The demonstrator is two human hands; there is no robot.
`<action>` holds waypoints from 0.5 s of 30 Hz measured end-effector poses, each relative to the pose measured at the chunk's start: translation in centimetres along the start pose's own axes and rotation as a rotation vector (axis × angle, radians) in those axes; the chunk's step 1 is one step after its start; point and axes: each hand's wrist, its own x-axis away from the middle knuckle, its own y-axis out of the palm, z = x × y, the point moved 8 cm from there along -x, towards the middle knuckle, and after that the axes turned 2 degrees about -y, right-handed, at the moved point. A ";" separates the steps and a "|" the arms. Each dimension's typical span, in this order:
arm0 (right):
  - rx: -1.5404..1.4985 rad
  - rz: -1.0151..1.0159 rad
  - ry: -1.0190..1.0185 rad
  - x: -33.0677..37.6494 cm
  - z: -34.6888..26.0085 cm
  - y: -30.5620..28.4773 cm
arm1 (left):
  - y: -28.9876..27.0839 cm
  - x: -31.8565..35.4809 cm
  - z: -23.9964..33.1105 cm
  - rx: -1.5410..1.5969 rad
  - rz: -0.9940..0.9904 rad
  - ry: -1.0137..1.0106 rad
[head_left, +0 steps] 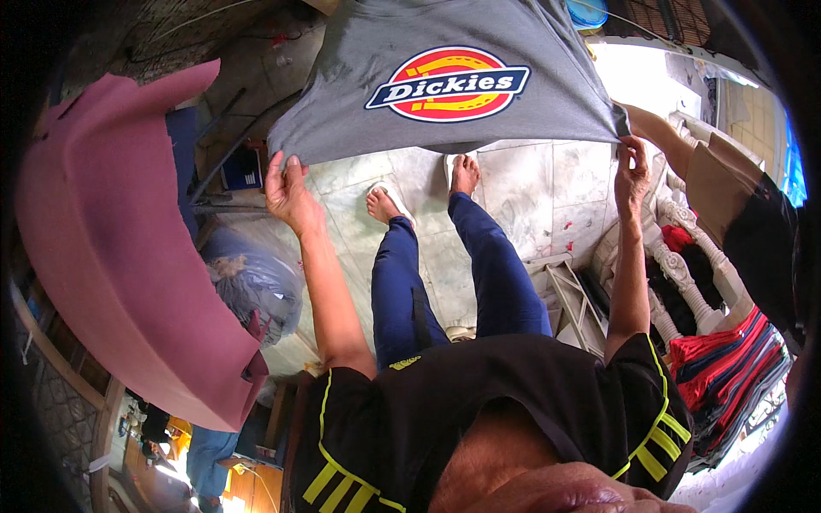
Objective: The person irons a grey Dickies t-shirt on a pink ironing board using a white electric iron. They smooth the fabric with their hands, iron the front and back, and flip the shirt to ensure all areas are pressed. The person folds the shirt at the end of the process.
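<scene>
A grey T-shirt (333, 111) with a round red, yellow and blue print on it hangs stretched out in front of me. At its lower left corner, my left hand (291, 198) pinches the hem between thumb and fingers. My right hand (631, 178) grips the opposite corner of that hem, with the arm reaching forward. The cloth spans taut between both hands, over my feet. Its far end runs out of the picture at the top.
A pink sheet (128, 231) drapes over something at the left, beside a stuffed plastic bag (256, 282). White carved balusters (676, 265) and a stack of red and dark cloth (727, 376) are at the right. Another person's bare limb (658, 137) shows near my right hand. Pale tiles (522, 201) cover the floor.
</scene>
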 end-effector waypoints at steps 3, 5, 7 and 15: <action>0.015 -0.085 -0.002 1.1 3.3 3.8 | 0.2 0.4 -2.0 -0.036 0.046 -0.085; 0.094 -0.185 -0.001 1.3 3.1 6.3 | -1.5 0.3 -5.5 -0.057 0.042 -0.121; 0.019 -0.175 0.130 1.8 4.8 7.3 | -1.3 0.6 -5.3 -0.004 0.067 -0.125; 0.029 -0.070 -0.039 -2.1 -0.7 1.7 | 1.8 -1.1 3.3 0.093 -0.015 0.005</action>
